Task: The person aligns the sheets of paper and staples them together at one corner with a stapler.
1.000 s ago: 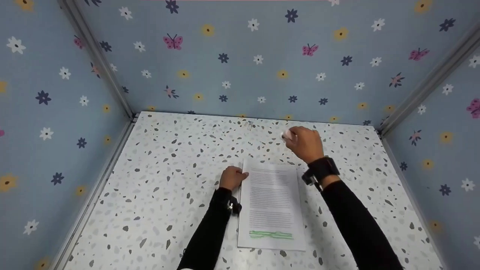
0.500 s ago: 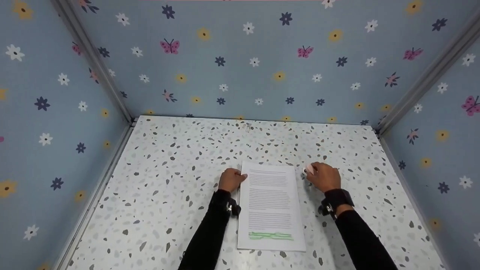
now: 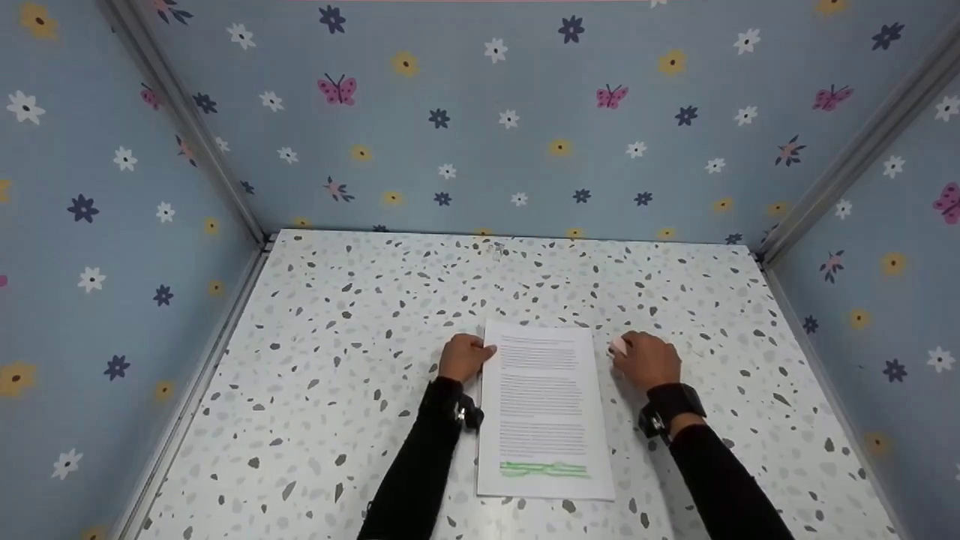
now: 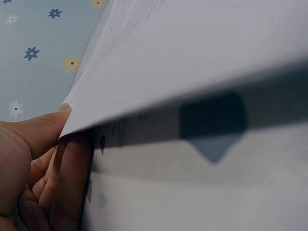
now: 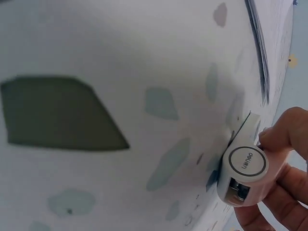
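A stack of printed sheets (image 3: 544,397) lies on the speckled table, with green highlighter strokes across its bottom lines. My left hand (image 3: 463,358) pinches the stack's left edge near the top, thumb above and fingers beneath. The left wrist view shows that edge of the sheets (image 4: 144,82) raised off the surface. Right of the stack's upper corner, my right hand (image 3: 649,360) holds a small white and pink stapler (image 5: 248,163) between thumb and fingers. The stapler's narrow end points toward the sheets, a short gap away, and its body is close to the table.
The white speckled table (image 3: 360,300) spreads around the sheets on all sides. Blue walls with flowers and butterflies enclose it at the back (image 3: 480,112), left and right, with grey metal strips (image 3: 191,120) at the corners.
My right hand has come down and toward me from the far part of the table, carrying the stapler to beside the sheets. My left hand keeps its pinch on the stack.
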{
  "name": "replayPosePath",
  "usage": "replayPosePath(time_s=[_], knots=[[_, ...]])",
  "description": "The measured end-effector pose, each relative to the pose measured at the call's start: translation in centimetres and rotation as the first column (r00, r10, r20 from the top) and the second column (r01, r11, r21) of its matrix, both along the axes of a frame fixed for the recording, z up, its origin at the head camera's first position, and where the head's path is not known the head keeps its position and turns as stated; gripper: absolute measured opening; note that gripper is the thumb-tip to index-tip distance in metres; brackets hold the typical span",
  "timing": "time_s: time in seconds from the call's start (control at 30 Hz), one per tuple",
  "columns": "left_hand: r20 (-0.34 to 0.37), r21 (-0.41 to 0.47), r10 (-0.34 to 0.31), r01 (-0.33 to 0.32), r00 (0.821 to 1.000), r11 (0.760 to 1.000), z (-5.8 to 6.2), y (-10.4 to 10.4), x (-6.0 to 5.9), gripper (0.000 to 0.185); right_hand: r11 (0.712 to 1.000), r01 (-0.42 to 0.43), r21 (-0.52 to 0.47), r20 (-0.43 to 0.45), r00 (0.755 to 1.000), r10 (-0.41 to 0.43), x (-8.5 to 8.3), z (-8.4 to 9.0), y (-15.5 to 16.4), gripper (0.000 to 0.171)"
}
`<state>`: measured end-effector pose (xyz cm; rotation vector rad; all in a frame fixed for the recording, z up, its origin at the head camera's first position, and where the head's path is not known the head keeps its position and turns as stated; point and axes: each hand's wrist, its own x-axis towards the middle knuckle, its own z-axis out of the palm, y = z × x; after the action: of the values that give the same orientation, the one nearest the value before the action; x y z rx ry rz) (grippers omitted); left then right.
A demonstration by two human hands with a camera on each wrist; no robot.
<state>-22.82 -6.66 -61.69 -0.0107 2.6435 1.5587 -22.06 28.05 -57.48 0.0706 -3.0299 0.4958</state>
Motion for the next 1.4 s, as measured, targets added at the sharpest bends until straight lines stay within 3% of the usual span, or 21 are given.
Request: replayPosePath(time_s=[0.43, 0.67, 0.87, 1.07, 1.4], knots=[[0.037, -0.014, 0.017, -0.017, 0.999, 1.000, -0.3, -0.2, -0.2, 0.048, 0.982, 0.076, -0.174, 0.152, 0.987, -0.050, 1.0, -0.1, 0.8, 0.041], [0.054, 0.009, 0.011, -0.012, 0.998, 1.000, -0.4, -0.2, -0.2, 0.033, 0.975, 0.088, -0.202, 0.122, 0.990, -0.065, 1.5, -0.2, 0.7, 0.037], [0.001, 0.047, -0.020, 0.020, 1.000, 0.999, -0.6, -0.3, -0.1, 0.043, 0.973, 0.087, -0.212, 0.076, 0.994, -0.073, 1.8, -0.6, 0.7, 0.042], [0.073, 0.042, 0.025, -0.028, 0.997, 0.999, -0.2, -0.3, 0.1, 0.020, 0.970, 0.051, -0.238, 0.053, 0.998, -0.040, 1.9, -0.9, 0.1, 0.044], [0.105, 0.024, 0.074, -0.077, 0.992, 0.997, 0.1, 0.1, 0.3, 0.036, 0.963, 0.022, -0.270, 0.040, 0.999, -0.012, 2.0, -0.5, -0.8, 0.040]])
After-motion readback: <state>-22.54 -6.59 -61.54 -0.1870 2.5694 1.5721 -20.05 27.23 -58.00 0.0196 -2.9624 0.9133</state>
